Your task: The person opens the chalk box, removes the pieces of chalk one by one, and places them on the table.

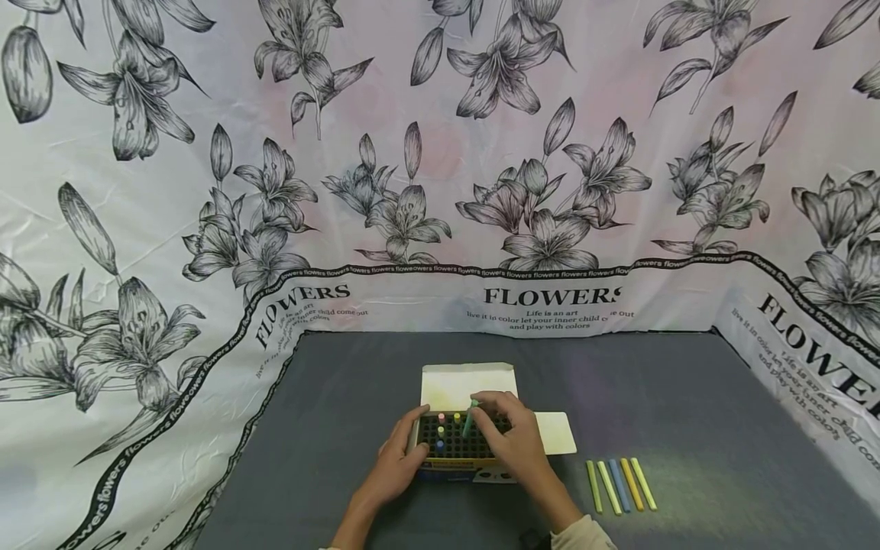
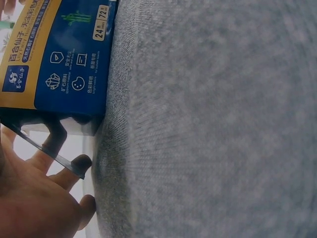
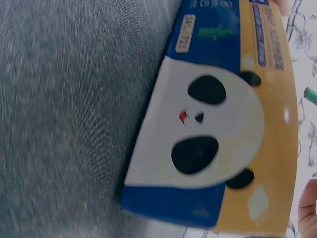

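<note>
An open chalk box (image 1: 454, 462) with a black slotted insert (image 1: 450, 451) rests on the dark cloth. Pink chalk (image 1: 441, 418), yellow chalk (image 1: 457, 417), pale green chalk (image 1: 441, 431) and blue chalk (image 1: 440, 445) stand in its slots. My left hand (image 1: 395, 467) holds the box's left end, thumb at the front corner and fingers toward the back. Between thumb and fingers, my right hand (image 1: 519, 443) pinches a green chalk stick (image 1: 468, 424), tilted over the slots. The right wrist view shows the box's panda-printed front (image 3: 223, 124) and the green stick's end (image 3: 310, 95).
Several chalk sticks, among them a blue one (image 1: 619, 486) and an orange one (image 1: 632, 484), lie in a row right of the box. Its white lid (image 1: 467, 382) stands open behind, and a side flap (image 1: 555, 433) sticks out right. Flower-printed fabric (image 1: 412, 305) surrounds the table.
</note>
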A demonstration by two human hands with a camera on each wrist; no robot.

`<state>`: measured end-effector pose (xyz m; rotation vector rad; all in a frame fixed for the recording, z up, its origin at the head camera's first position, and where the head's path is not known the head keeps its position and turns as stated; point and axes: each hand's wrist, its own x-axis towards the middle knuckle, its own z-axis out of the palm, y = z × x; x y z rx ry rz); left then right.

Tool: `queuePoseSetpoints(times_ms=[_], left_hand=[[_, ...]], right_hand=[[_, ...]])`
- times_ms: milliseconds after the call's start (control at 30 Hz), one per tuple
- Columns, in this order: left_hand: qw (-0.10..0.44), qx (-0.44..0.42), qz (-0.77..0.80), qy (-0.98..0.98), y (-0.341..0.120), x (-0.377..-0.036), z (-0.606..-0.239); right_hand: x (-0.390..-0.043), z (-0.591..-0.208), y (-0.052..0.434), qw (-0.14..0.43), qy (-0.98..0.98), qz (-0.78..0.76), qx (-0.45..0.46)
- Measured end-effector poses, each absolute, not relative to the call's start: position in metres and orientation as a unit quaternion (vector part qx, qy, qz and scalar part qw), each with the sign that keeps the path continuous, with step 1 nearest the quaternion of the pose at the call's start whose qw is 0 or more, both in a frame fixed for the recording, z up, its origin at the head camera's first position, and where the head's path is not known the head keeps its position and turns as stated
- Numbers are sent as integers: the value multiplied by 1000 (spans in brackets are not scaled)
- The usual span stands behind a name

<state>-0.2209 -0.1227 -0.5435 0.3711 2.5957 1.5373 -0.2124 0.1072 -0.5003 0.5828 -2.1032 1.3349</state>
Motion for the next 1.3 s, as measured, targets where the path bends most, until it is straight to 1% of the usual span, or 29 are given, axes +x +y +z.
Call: queuePoseSetpoints(times_ms=[233,400,800,967,1167,1300], left_hand=[[46,125,501,855,-123,-221,-546],[47,126,503,854,-123,-222,-545],[58,126,505,852,-123,-221,-543],[57,123,510,849,-123,-221,-543],[53,117,497,858,-122,-221,-543],[54,120,502,855,-122,-221,-543]], right_hand=[[-214,-494,123,318,-777,500,214],[-215,-493,132,325,-778,502,194],[-211,-493,163,339,-776,498,188],[-205,-488,175,338,-782,495,169],[-188,-469,184,345,-788,484,158],[-184,-467,197,342,-797,474,153]])
